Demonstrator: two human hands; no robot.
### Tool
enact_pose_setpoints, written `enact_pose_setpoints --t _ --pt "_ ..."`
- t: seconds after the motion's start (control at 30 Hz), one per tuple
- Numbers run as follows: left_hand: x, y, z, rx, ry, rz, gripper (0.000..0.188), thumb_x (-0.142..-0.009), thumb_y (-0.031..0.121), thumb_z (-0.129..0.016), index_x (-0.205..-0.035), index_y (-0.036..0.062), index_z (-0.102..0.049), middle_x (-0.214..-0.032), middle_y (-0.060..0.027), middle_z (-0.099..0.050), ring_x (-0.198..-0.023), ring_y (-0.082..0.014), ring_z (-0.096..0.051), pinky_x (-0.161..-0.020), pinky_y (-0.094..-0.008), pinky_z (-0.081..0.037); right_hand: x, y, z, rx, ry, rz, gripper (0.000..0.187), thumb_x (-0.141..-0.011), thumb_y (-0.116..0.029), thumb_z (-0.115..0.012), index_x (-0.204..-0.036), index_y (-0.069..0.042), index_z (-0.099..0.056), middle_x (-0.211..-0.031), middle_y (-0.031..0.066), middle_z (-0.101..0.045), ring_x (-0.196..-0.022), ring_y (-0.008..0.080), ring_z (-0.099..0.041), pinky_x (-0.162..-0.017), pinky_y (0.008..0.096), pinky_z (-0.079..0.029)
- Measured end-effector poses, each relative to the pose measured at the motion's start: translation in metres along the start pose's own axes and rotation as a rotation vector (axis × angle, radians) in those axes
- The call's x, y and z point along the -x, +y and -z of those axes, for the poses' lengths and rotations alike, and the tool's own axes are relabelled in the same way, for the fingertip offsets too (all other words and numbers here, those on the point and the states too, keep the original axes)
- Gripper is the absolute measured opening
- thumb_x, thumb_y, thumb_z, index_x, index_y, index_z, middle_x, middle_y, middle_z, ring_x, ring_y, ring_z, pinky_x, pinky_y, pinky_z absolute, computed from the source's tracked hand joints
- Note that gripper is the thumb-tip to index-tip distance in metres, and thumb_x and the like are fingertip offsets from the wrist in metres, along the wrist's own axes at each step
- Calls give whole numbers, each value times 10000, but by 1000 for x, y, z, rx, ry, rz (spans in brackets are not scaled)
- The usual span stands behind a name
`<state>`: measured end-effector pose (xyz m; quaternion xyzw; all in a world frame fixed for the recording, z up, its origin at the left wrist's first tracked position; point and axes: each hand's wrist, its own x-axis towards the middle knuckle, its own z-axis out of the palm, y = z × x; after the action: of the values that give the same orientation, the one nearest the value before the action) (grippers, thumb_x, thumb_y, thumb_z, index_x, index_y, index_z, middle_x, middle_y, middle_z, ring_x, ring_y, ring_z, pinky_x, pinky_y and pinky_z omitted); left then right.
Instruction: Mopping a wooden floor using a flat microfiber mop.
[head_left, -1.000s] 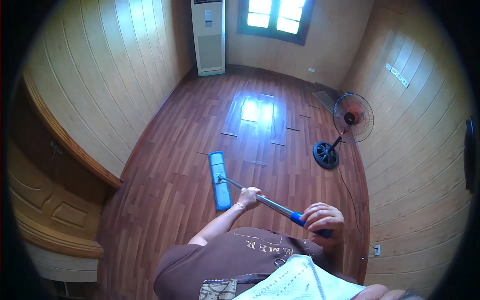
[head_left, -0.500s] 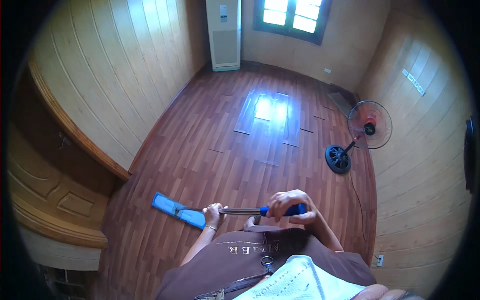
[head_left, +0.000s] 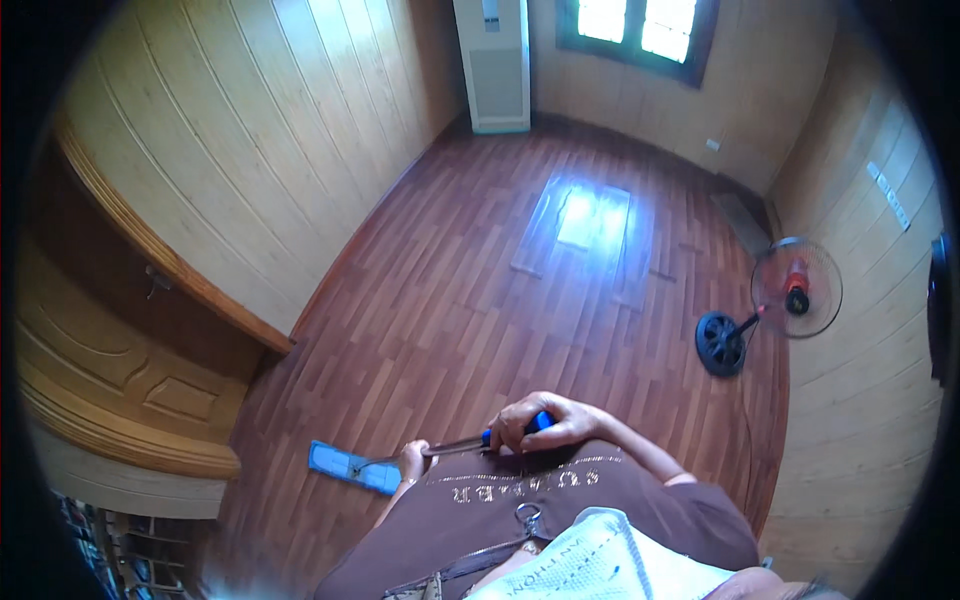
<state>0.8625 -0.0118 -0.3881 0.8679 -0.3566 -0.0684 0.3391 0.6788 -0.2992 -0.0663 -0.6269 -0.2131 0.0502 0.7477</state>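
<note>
A flat mop with a blue rectangular head [head_left: 345,466] lies on the wooden floor to my left. Its metal pole [head_left: 455,446] runs to the right across my front and ends in a blue grip. Low on the pole, near the mop head, my left hand [head_left: 414,460] is wrapped round it. My right hand [head_left: 540,421] is closed over the blue grip at the upper end. Part of the left forearm is hidden behind my brown top [head_left: 600,510].
A black-based standing fan [head_left: 720,343] is on the right by the wall. At the far end a tall white floor-standing unit [head_left: 497,80] stands beside the window [head_left: 635,35]. A wooden door [head_left: 150,370] is at left, and a rack [head_left: 110,540] shows below it.
My view has turned, so the room shifts right in the picture. My right hand and the blue grip have moved left, nearer my body. Both hands keep hold of the mop.
</note>
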Motion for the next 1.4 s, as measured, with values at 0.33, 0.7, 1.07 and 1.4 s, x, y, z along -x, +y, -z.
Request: enact_pose_setpoints --t 0.33,0.7,1.07,1.4 --pt "-100 135 -46 -14 -412 -144 245 -672 360 -667 -804 154 -673 -802 -128 -654 -835 -329 -643 -695 -475 -502 54 -79 34 248 267 309 157 -615 -177 -613 -688 -41 -640 -706 107 -654 -694 270 -660 -843 409 -468" --pt "-151 283 -124 162 -600 -609 236 -771 323 -655 -810 90 -670 -872 -142 -648 -891 -334 -622 -775 -463 -492 104 -141 -44 911 673 171 190 -661 -196 -654 -756 -32 -675 -723 106 -675 -717 264 -688 -751 402 -525" --pt "-129 366 -119 148 -1167 -920 208 -712 306 -665 -790 117 -701 -795 -141 -675 -792 -340 -655 -699 -453 -512 117 -172 -121 681 627 -189 295 -862 -170 -602 -1069 37 -643 -1132 141 -625 -1100 198 -581 -976 318 -462" --pt "-212 305 -89 15 -1083 -865 157 -696 257 -633 -775 137 -695 -761 -124 -674 -749 -330 -661 -674 -456 -518 66 -136 -50 989 560 142 174 -844 -279 -687 -836 -105 -696 -814 78 -692 -833 224 -689 -814 410 -504"
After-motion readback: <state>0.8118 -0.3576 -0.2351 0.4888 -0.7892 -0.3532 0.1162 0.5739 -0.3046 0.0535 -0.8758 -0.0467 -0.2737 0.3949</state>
